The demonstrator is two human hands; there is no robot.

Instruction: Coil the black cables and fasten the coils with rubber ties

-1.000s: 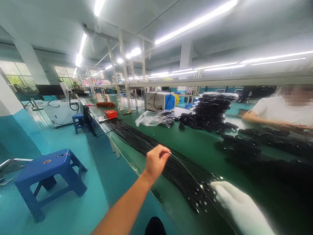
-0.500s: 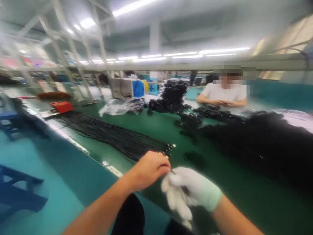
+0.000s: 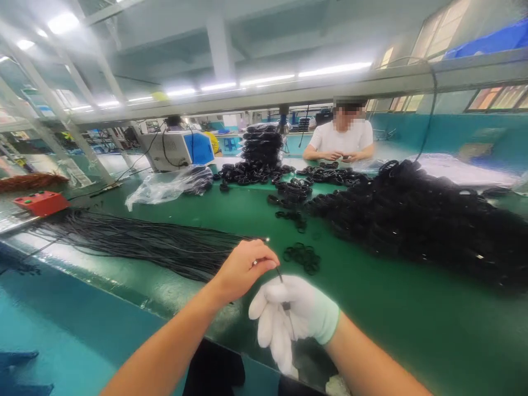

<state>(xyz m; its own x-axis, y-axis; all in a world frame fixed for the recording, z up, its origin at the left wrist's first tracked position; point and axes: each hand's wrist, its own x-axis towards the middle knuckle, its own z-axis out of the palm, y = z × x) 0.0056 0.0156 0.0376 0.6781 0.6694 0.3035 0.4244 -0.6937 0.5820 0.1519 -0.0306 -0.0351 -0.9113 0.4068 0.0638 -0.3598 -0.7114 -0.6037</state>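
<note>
My bare left hand (image 3: 246, 268) pinches the upper end of a thin black cable (image 3: 280, 273) between thumb and fingertips. Just below it, my right hand (image 3: 289, 311), in a white glove, holds the same cable between thumb and forefinger, its other fingers hanging down loosely. A small dark piece shows on the cable under the gloved thumb. Left of my hands, a long bundle of black cables (image 3: 157, 242) lies along the green table (image 3: 396, 324), its near ends by my left hand. Beyond my hands sits a small cluster of black coils (image 3: 302, 257).
A large heap of black coils (image 3: 416, 220) covers the right side. Further back are stacked coils (image 3: 261, 146), a plastic bag (image 3: 160, 187) and a grey-blue machine (image 3: 177, 149). A red box (image 3: 41, 203) sits at the left. A person in white (image 3: 341, 137) works across the table.
The view has turned right and become sharper. My left hand has risen slightly away from the glove, so a short length of cable now shows between my hands.
</note>
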